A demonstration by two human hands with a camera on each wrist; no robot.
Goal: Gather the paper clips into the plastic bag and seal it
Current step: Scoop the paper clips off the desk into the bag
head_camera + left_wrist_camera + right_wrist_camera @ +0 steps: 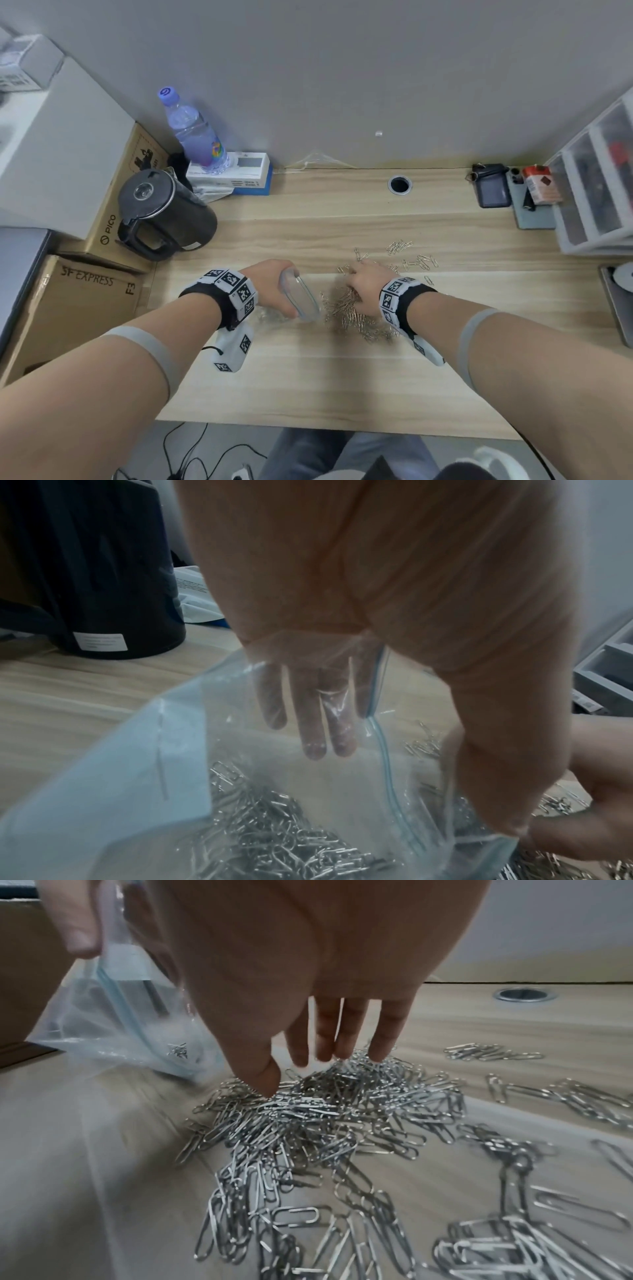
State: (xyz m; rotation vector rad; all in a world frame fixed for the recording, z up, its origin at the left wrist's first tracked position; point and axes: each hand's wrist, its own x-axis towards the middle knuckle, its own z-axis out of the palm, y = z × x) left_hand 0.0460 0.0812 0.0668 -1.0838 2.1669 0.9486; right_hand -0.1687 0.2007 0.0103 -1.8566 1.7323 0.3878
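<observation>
A clear zip plastic bag (pixel 301 299) lies on its side on the wooden table, mouth facing right. My left hand (pixel 270 284) grips the rim and holds the mouth wide; its fingers (pixel 315 723) show through the plastic. Several silver paper clips (pixel 274 826) lie inside the bag (pixel 164 750). Just right of the mouth sits a dense pile of paper clips (pixel 349 313). My right hand (pixel 368 284) hangs over that pile (pixel 325 1112), fingers straight and spread, and its fingertips (pixel 380 1053) touch the clips. More loose clips (pixel 419 261) are scattered farther right.
A black kettle (pixel 164 212) and a water bottle (pixel 195 133) stand at the back left, by cardboard boxes (pixel 85 308). A plastic drawer unit (pixel 596 185) and small devices (pixel 493 186) sit at the back right. A cable hole (pixel 399 185) is near the wall.
</observation>
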